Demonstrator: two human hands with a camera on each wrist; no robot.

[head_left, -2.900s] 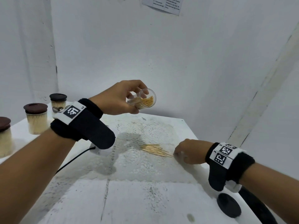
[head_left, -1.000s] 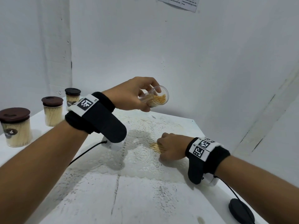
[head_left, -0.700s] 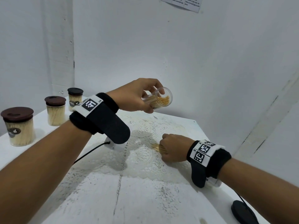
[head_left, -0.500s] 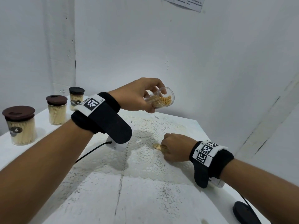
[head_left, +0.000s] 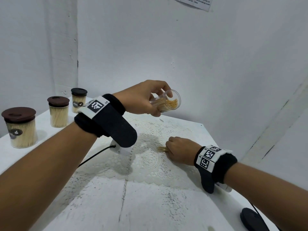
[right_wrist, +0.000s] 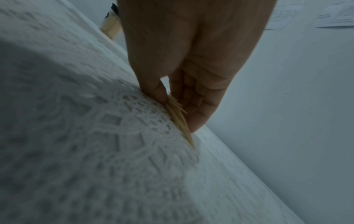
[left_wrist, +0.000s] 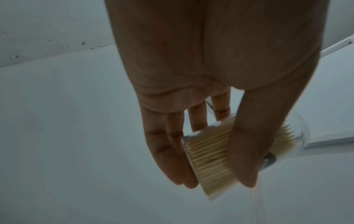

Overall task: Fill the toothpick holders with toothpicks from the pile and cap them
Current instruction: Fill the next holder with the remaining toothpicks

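**Toothpicks pinched on the lace mat**

A tilted, uncapped holder is gripped above the table by the left hand, fingers curled round it. A bundle of toothpicks is pinched on the lace mat by the right hand.

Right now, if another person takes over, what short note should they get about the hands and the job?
Left hand: holds the open holder tilted above the table, partly filled.
Right hand: pinches the toothpick bundle on the lace mat.
Done: three capped holders stand far left.
Left: put the bundle in, then fit the dark cap, which lies at the table's near right edge.
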